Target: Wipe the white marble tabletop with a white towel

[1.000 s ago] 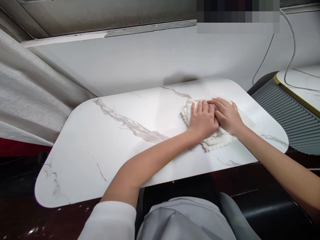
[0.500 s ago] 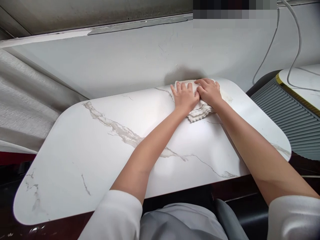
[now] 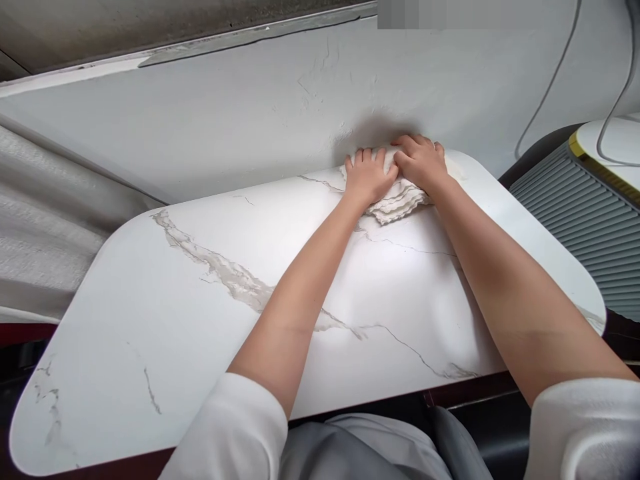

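Observation:
A cream cloth (image 3: 397, 208), folded in layers with a wavy edge, lies on the white marble-patterned table (image 3: 200, 360) at its back edge by the wall. My left hand (image 3: 369, 179) rests flat on the cloth's left part, fingers spread and pointing at the wall. Beside it, my right hand (image 3: 423, 160) presses on the cloth's right part, its fingers somewhat bent and apart. The two thumbs are close together over the cloth. Both palms' undersides are hidden.
Behind the table rises a pale wall (image 3: 225, 127). A white curtain (image 3: 45, 220) hangs at the left. To the right stands a ribbed grey cabinet (image 3: 565, 193) with a gold rim and white top. A grey cable (image 3: 553, 73) hangs down the wall.
Both hands and the cloth have slid a little farther back toward the wall, uncovering a thin vein in the tabletop. The camera view has shifted slightly.

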Tool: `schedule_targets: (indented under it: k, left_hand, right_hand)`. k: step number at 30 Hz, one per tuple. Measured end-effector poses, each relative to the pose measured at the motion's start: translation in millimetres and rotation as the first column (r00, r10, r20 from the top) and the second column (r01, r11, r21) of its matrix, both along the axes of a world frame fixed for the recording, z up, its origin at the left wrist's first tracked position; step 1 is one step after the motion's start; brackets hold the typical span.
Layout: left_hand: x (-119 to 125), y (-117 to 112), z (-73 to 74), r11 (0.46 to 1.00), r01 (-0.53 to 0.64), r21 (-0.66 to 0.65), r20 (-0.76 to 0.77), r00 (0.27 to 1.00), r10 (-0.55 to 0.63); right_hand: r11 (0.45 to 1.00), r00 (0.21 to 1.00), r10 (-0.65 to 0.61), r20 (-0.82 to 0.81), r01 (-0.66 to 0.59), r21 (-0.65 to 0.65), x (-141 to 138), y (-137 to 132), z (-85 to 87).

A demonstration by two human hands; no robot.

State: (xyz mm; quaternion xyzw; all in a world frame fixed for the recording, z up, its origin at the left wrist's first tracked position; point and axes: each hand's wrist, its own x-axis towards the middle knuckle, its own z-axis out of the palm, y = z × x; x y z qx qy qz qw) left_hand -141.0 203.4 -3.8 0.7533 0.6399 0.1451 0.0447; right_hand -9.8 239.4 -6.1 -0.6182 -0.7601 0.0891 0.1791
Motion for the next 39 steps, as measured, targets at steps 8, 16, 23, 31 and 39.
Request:
schedule_targets:
  k: [8,16,23,31,39]
  left_hand:
    - [25,-5,-3.4,0.998,-0.055,0.042,-0.019,0.998,0.056]
    - [69,-23,-4.0,0.997,-0.054,0.049,-0.011,0.998,0.054]
    - [83,-40,-1.6,1.000,-0.027,0.013,-0.004,1.000,0.027]
    - [101,-75,-0.4,1.000,0.029,-0.002,-0.015,0.999,-0.029]
    - [124,-137,1.6,0.994,0.101,0.045,-0.041,0.994,-0.099]
  right_hand:
    - [0.999,0.998,0.034,0.045,-0.034,-0.010,21,1,4.1]
    - [0.994,0.994,-0.089,0.063,0.093,-0.063,66,-14,6.5]
    - [0.996,0.993,-0.082,0.088,0.085,-0.024,83,-30,2.3]
    - [0.993,0.992,-0.115,0.061,0.115,0.004,102,-73,5.7]
    - [0.991,0.987,-0.129,0.101,0.130,-0.011,128,-141,9.8]
